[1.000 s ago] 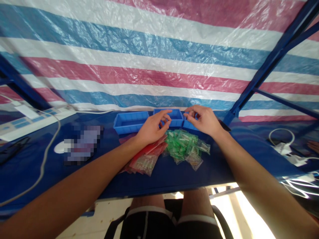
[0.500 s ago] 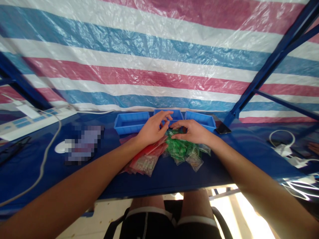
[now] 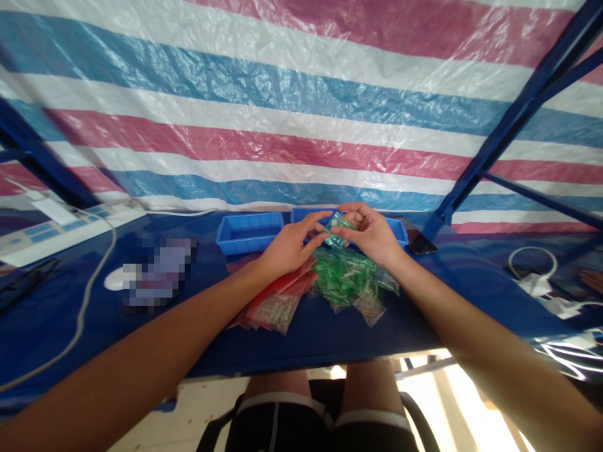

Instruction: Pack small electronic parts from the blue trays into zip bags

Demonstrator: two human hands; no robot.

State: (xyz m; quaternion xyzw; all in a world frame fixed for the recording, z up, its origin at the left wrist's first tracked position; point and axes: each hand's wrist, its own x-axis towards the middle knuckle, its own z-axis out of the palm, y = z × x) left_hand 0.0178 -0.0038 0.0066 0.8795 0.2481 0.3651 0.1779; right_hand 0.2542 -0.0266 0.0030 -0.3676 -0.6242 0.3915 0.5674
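My left hand (image 3: 291,245) and my right hand (image 3: 365,233) meet above the blue bins. A small green plastic bag (image 3: 337,229) is pinched between the fingers of both hands. Below them lies a heap of green plastic bags (image 3: 346,276), with a heap of red plastic bags (image 3: 277,306) beside it on the left. A blue plastic bin (image 3: 248,233) stands to the left of my hands. Two more blue bins (image 3: 306,215) (image 3: 398,231) stand behind them, partly hidden. What the bags contain is too small to tell.
The blue table (image 3: 306,345) holds a blurred object (image 3: 157,274), a black phone (image 3: 422,245) and white cables (image 3: 532,282). A power strip (image 3: 56,220) sits at the left. A striped tarp (image 3: 301,125) and a blue metal frame (image 3: 518,119) stand behind.
My right hand has risen from the green heap with a small green bag. My hands have closed together around it, covering more of the rear blue bins.
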